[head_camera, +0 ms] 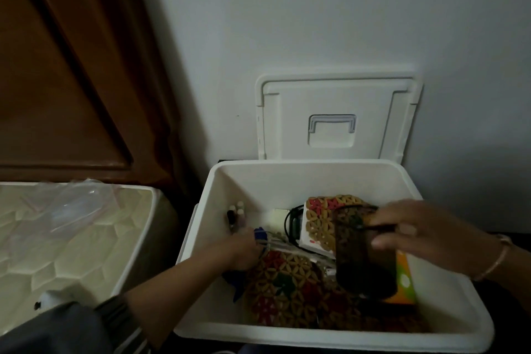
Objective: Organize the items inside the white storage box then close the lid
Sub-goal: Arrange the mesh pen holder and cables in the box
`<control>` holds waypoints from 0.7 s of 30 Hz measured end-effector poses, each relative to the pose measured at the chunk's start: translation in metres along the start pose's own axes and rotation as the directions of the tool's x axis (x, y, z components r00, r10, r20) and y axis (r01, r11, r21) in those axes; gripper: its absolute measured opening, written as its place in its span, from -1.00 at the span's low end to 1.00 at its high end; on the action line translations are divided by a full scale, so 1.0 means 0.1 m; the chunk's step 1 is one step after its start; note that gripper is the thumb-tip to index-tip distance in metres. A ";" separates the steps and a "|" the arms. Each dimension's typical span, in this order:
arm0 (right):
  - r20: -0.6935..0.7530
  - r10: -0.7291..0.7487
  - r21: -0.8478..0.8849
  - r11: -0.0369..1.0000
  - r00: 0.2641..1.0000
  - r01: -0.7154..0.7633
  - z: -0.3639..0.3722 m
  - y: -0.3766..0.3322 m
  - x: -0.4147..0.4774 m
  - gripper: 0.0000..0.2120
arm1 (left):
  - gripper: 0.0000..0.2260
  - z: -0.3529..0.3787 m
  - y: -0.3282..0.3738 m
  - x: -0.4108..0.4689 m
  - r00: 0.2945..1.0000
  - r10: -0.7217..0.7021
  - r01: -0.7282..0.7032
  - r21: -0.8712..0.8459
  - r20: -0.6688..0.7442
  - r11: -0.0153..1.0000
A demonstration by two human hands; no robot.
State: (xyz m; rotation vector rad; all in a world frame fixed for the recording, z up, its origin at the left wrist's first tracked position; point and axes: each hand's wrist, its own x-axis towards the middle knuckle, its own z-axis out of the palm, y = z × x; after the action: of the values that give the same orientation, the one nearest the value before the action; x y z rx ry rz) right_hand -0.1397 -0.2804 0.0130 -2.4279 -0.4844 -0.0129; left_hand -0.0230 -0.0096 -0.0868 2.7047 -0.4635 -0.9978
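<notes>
White box (258,181) is left open; dark cup (365,261) is gripped by right hand (425,236); left hand (241,250) is sunk inside, grip untellable.

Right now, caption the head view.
Right hand holds a dark container over the open white storage box; left hand reaches inside.

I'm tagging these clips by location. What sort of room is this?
Probably a bedroom: a quilted mattress lies against a dark wooden panel, likely a headboard, and the white storage box stands beside it near a plain wall.
</notes>
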 end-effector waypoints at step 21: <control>-0.566 0.277 0.237 0.957 0.776 -0.169 0.44 0.27 0.75 -0.76 | -0.78 -0.12 -0.01 0.12 0.919 -0.363 0.383 -0.563 0.153 0.733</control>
State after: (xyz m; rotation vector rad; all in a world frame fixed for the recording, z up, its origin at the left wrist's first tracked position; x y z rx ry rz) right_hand -0.0650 -0.2479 -0.0280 -2.1359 0.0954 -0.5938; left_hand -0.0066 -0.0122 -0.0853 2.2381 0.3685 -1.0583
